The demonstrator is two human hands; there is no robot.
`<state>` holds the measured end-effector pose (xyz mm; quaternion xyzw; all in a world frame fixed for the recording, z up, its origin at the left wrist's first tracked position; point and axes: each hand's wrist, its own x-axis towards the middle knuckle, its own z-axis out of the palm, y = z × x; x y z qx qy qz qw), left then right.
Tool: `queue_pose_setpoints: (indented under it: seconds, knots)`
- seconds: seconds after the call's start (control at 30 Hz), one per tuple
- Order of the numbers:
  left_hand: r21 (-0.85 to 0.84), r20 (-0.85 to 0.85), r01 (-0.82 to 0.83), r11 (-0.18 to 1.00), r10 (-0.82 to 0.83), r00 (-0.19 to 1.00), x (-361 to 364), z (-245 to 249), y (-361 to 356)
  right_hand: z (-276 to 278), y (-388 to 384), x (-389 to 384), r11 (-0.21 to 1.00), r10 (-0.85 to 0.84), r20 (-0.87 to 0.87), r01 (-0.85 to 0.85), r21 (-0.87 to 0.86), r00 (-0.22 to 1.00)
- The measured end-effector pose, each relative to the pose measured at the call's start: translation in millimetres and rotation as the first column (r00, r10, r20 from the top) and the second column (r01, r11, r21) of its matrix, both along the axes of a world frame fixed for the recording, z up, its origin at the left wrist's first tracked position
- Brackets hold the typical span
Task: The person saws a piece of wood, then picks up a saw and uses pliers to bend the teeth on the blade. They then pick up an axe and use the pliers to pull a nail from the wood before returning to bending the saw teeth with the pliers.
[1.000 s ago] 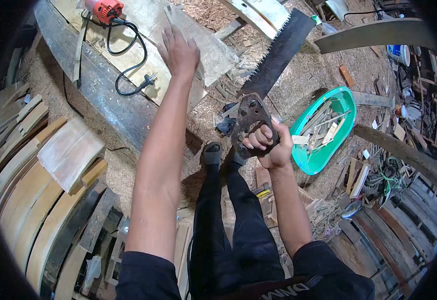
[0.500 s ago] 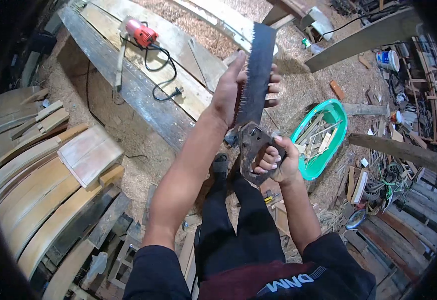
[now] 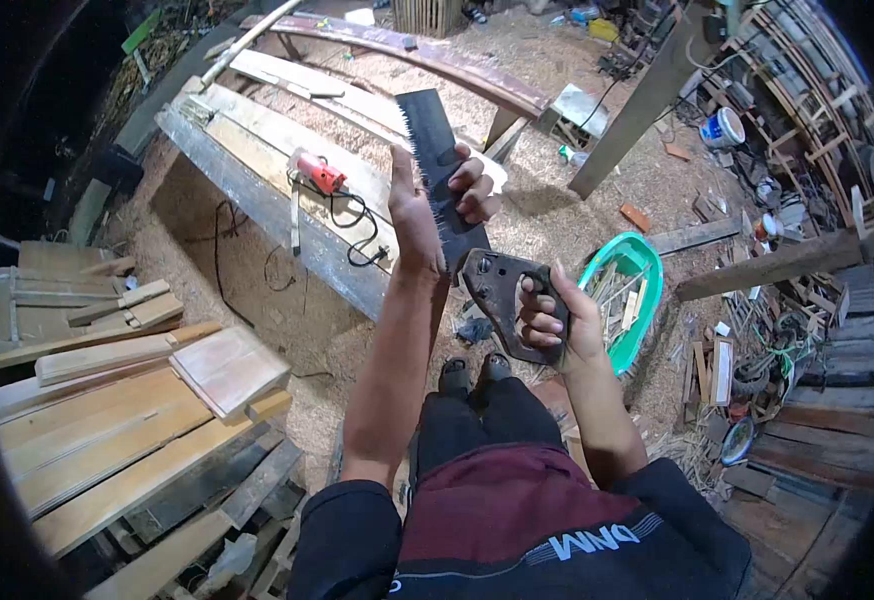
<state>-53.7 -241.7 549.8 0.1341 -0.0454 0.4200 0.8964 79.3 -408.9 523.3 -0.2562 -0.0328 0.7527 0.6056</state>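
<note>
A hand saw [image 3: 427,118] with a toothed dark blade and a worn dark handle is held up in front of my body. The blade points away from me and tilts a little to the left. My right hand [image 3: 575,325] grips the handle, its fingers through the opening. Around the middle of the blade, my left hand [image 3: 419,222] is closed, with the palm and thumb along the toothed edge and the fingertips curled over the back edge. Part of the blade is hidden by those fingers.
A red power tool [image 3: 319,174] with a black cord lies on the long planks [image 3: 247,135]. Stacked boards [image 3: 107,425] stand at the left. To the right are a green tub [image 3: 649,300] of wood scraps and a wooden post [image 3: 637,115]. Shavings cover the floor.
The saw has tipped further left, and my left-hand fingers have curled onto the blade's back edge. My view has shifted, showing more of the far floor and a long bench.
</note>
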Motion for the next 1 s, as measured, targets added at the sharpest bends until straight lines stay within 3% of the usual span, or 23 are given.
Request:
queue_pose_setpoints:
  seconds: [0.1, 0.13, 0.37, 0.67, 0.77, 0.93, 1.0]
  knots:
    - [0.109, 0.048, -0.093, 0.99, 0.088, 0.995, 8, 20, -7, 26, -14, -1, 0.997, -0.061, -0.006, 0.061, 0.055, 0.998]
    - [0.164, -0.03, -0.211, 0.964, 0.219, 0.975, 11, 33, -12, 36, -17, -2, 0.99, -0.104, -0.016, 0.105, 0.098, 0.994]
    - [0.139, 0.199, -0.237, 0.962, 0.207, 0.958, 31, 73, -28, 68, -35, -7, 0.94, -0.224, -0.088, 0.239, 0.243, 0.971]
    - [0.222, 0.099, -0.376, 0.9, 0.363, 0.927, 43, 105, -60, 79, -54, -9, 0.883, -0.33, -0.141, 0.358, 0.303, 0.933]
    - [0.206, 0.176, -0.348, 0.915, 0.315, 0.933, 40, 108, -65, 78, -58, -14, 0.877, -0.332, -0.193, 0.377, 0.296, 0.923]
    - [0.195, 0.226, -0.433, 0.88, 0.389, 0.893, 39, 112, -77, 80, -60, -18, 0.858, -0.341, -0.313, 0.43, 0.282, 0.886]
    - [0.178, 0.196, -0.466, 0.867, 0.432, 0.88, 40, 113, -80, 83, -60, -18, 0.848, -0.373, -0.256, 0.44, 0.297, 0.892]
